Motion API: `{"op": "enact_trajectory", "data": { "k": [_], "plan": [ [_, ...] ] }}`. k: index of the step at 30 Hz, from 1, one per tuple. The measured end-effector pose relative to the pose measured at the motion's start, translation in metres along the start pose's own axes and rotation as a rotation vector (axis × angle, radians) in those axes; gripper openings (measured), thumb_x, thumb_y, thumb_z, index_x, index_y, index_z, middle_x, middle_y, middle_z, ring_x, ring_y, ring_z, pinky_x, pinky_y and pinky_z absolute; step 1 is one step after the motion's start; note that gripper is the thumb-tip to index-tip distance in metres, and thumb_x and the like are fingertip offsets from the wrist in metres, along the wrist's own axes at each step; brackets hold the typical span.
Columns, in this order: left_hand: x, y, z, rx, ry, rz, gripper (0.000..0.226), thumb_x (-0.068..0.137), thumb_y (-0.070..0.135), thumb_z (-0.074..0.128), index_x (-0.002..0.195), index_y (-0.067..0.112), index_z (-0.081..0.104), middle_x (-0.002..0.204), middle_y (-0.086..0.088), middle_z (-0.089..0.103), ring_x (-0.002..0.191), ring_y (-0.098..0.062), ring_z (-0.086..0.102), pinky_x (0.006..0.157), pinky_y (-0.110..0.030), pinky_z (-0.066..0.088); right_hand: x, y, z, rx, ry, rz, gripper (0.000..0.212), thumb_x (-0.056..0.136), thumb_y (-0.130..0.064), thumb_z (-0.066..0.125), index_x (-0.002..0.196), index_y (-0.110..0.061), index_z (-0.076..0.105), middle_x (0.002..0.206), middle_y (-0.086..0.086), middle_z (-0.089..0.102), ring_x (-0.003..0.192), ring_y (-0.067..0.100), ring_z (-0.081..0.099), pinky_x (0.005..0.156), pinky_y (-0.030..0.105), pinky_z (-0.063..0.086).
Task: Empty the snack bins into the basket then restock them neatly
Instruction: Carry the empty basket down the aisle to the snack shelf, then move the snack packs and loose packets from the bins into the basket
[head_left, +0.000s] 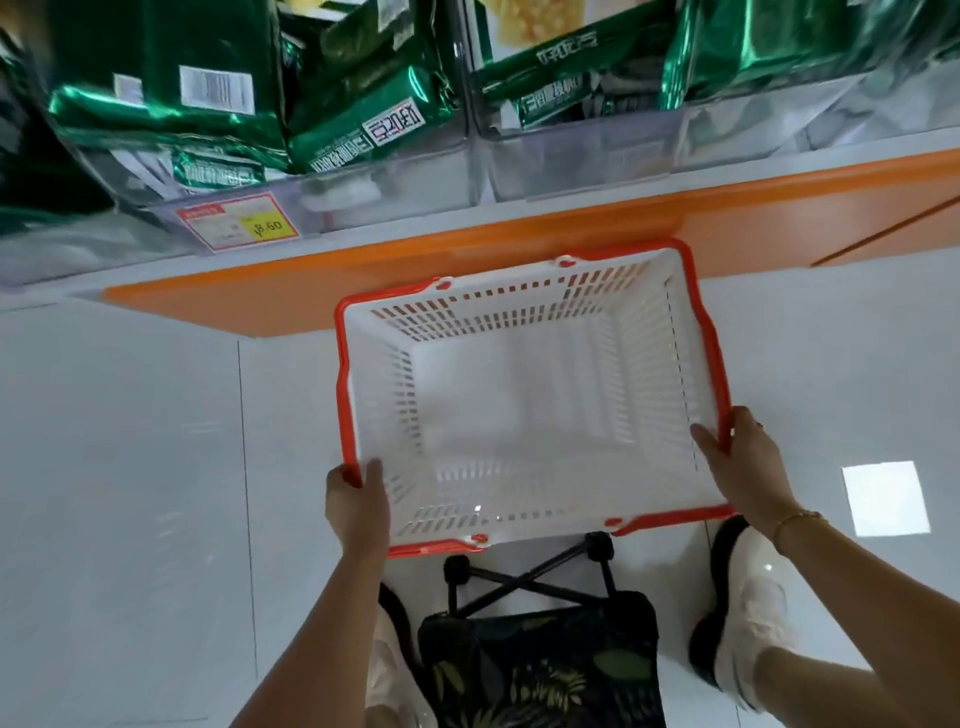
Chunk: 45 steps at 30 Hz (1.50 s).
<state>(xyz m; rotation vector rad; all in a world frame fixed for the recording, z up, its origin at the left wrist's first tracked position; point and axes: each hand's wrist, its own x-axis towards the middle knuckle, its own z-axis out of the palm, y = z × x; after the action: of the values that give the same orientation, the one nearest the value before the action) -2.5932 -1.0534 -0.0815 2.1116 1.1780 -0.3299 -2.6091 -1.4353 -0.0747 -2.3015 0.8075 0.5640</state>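
Note:
A white slotted basket (524, 415) with an orange rim sits below me with nothing inside it. My left hand (358, 506) grips its near left corner, thumb inside the rim. My right hand (743, 462) grips the near right corner the same way. Above the basket, clear plastic snack bins stand on the shelf: a left bin (363, 192) and a right bin (582, 150), both filled with shiny green snack packets (358, 124).
An orange shelf base (467, 260) runs across just beyond the basket. A price tag (236, 221) hangs on the left bin's front. A folding stool (540, 649) with a leaf-patterned seat stands between my feet on the pale tiled floor (130, 467).

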Motion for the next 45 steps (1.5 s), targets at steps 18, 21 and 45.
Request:
{"op": "enact_trajectory", "data": {
  "k": [18,21,45],
  "plan": [
    [0.062,0.049,0.026,0.235,0.101,0.388,0.052,0.087,0.034,0.064,0.121,0.002,0.042,0.117,-0.016,0.053,0.105,-0.036,0.057,0.084,-0.040,0.046,0.079,-0.060,0.010,-0.256,0.263,-0.262,0.054,0.090,-0.028,0.061,0.124,0.005,0.036,0.116,0.025,0.048,0.092,0.045,0.058,0.071,0.044,0.047],
    [0.056,0.048,0.024,0.088,0.115,0.405,0.049,0.088,0.033,0.063,0.127,0.010,0.044,0.120,-0.007,0.059,0.107,-0.031,0.059,0.085,-0.039,0.046,0.098,-0.068,0.003,-0.245,0.206,-0.269,0.045,0.091,-0.029,0.060,0.115,0.002,0.038,0.108,0.024,0.055,0.089,0.042,0.059,0.066,0.038,0.043],
    [-0.109,0.228,-0.087,-0.185,0.070,1.386,0.038,0.094,0.017,0.056,0.131,0.013,0.050,0.130,-0.002,0.052,0.118,-0.014,0.050,0.102,-0.028,0.039,-0.061,-0.183,-0.186,-0.476,0.174,-0.637,0.023,0.095,-0.038,0.053,0.102,-0.018,0.065,0.102,0.005,0.067,0.085,0.017,0.063,0.076,0.033,0.053]
  ]
}}
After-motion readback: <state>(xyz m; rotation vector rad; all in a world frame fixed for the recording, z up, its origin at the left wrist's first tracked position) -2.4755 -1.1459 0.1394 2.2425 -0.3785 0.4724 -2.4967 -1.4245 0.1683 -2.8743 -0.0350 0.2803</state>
